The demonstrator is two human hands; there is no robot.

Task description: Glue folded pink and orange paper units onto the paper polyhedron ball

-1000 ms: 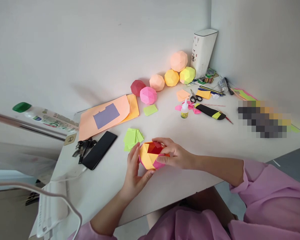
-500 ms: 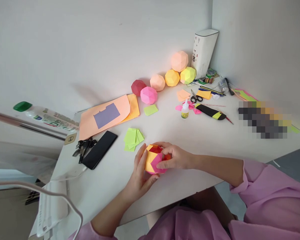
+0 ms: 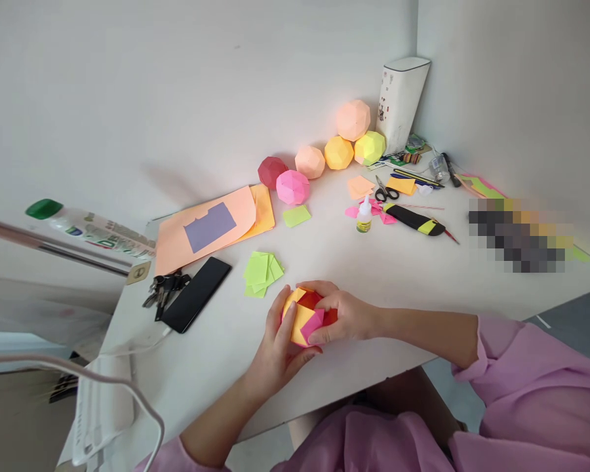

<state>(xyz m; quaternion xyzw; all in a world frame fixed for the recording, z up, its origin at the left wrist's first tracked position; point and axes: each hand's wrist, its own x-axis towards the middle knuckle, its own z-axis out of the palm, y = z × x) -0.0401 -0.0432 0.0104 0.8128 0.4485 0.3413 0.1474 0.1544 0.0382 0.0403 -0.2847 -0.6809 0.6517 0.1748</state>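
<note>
Between my two hands, above the front part of the table, is a hollow paper ball point(image 3: 302, 320) of yellow-orange and pink pieces. Its top is open and shows a red-orange inside. My left hand point(image 3: 275, 354) cups it from the left, fingers along the side and thumb below. From the right, my right hand point(image 3: 344, 314) grips the rim, with the thumb on a pink piece outside and fingers partly inside the opening. Just beyond my left hand lies a loose pile of green paper pieces point(image 3: 262, 274).
Finished paper balls point(image 3: 292, 187) line the wall. A glue bottle point(image 3: 364, 215), scissors point(image 3: 386, 190) and a black pouch point(image 3: 413, 219) lie at the back right. At left are a phone point(image 3: 197, 295), keys point(image 3: 166, 288), paper sheets point(image 3: 177, 246) and a white power strip point(image 3: 103, 406).
The paper ball has tilted and turned slightly in my hands. My left thumb has shifted a little to the right beneath it. Nothing else on the table has moved.
</note>
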